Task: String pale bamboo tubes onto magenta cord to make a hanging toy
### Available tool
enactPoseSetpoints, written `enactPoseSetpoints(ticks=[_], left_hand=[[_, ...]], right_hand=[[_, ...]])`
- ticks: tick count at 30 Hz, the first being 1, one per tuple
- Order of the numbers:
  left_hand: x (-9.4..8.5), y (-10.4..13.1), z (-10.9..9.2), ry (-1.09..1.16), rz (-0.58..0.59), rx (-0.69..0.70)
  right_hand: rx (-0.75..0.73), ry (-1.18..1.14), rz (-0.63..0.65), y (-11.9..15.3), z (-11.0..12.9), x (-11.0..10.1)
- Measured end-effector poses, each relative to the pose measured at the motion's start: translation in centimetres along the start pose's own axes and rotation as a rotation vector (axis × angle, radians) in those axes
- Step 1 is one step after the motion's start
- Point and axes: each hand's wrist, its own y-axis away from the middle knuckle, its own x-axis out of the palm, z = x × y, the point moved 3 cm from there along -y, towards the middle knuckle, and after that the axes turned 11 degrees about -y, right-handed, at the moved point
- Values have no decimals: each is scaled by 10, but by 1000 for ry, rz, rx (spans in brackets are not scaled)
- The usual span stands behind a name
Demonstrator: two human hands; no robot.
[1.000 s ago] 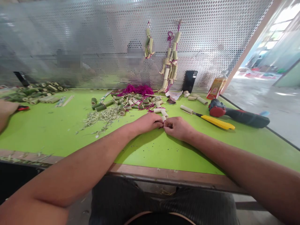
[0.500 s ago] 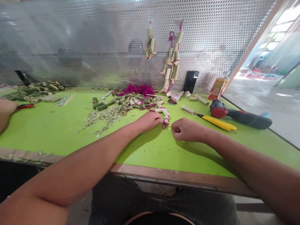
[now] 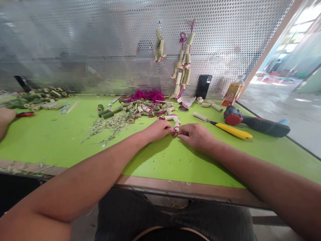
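My left hand (image 3: 160, 130) is closed in a pinch at a thin bamboo stick, which the fingers mostly hide. Loops of purple cord (image 3: 175, 133) lie between my two hands, just below a string of short pale bamboo tubes (image 3: 176, 121). From the other side my right hand (image 3: 195, 134) pinches at the cord's edge with thumb and forefinger; the exact grip is too small to make out. The threaded tubes rest on the green tabletop (image 3: 160, 164) and bend away toward the back.
Behind lie bamboo pieces (image 3: 124, 108), shavings (image 3: 110, 124) and a purple cord heap (image 3: 147, 96). To the right are a yellow utility knife (image 3: 233, 130), a power tool (image 3: 258, 124), a phone (image 3: 203, 86) and a bottle (image 3: 233, 92). Strung bamboo figures (image 3: 184, 68) hang behind. Another person's hand (image 3: 6, 117) is far left.
My right hand has moved left to the cord loops, and its fist has become a thumb-and-finger pinch. My left hand stays almost in place.
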Motion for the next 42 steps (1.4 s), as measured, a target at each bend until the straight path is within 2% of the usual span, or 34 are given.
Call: enactPoseSetpoints(ticks=[5,13,18,23,28,37,42], left_hand=[[-3,3,-7,-10,58,-4],[-2,8,-9,26,86,-80],[-3,8,-10,42,96,-99],[-1,7,-10,46,109,-100],[0,6,-11,64,94,-98],[6,2,-8,83,44,-130],[4,3,-8,112,77,-101]], right_hand=[[9,-8,33,-1,-2,3],[163,18,-74,0,-8,-9],[196,74,7,-3,-20,-12],[135,38,84,-5,-21,-6],[62,62,95,-5,-13,-3],[96,86,119,-6,-13,-1],[78,93,88,-6,-12,-1]])
